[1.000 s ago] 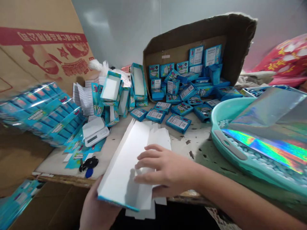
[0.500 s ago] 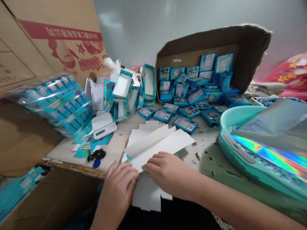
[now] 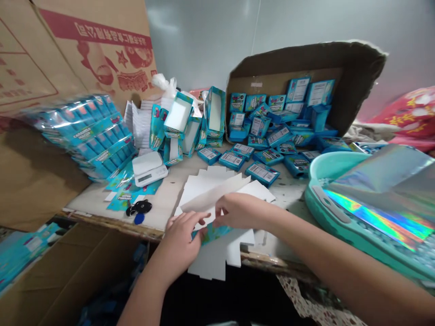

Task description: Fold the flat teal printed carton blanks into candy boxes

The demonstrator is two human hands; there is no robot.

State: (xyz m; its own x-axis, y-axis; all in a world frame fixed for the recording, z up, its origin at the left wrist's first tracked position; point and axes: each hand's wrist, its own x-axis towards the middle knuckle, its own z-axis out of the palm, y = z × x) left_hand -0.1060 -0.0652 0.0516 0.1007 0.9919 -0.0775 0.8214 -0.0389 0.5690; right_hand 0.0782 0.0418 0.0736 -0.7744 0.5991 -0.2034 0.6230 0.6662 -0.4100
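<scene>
Creasing askew looks like the main risk to the printed card (image 3: 217, 232), which is held low between both hands, just above the near edge of the table (image 3: 91, 199), with its blue side partly shown and loose white card blanks (image 3: 212, 262) spread around and under it. Its left end is pinched by the left hand (image 3: 183, 235), thumb against curled fingers, while its upper edge appears to be nipped between the drawn-together thumb and fingertips of the right hand (image 3: 241, 210); how firmly it is pressed cannot be told. If the two ends were pulled unevenly, the card could be twisted and a fold set off its line. A blank could also be caught along with it, since the white layers are overlapped and hard to tell apart. Because some blanks jut past the table edge, they could be tipped off by a brushing forearm. Less exposed are the kitchen scale (image 3: 149, 170) and the keys (image 3: 140, 207), both lying beyond the left hand, and the teal basin (image 3: 317, 170), by which the right forearm is flanked; its rim could be bumped if the elbow were swung outward.
</scene>
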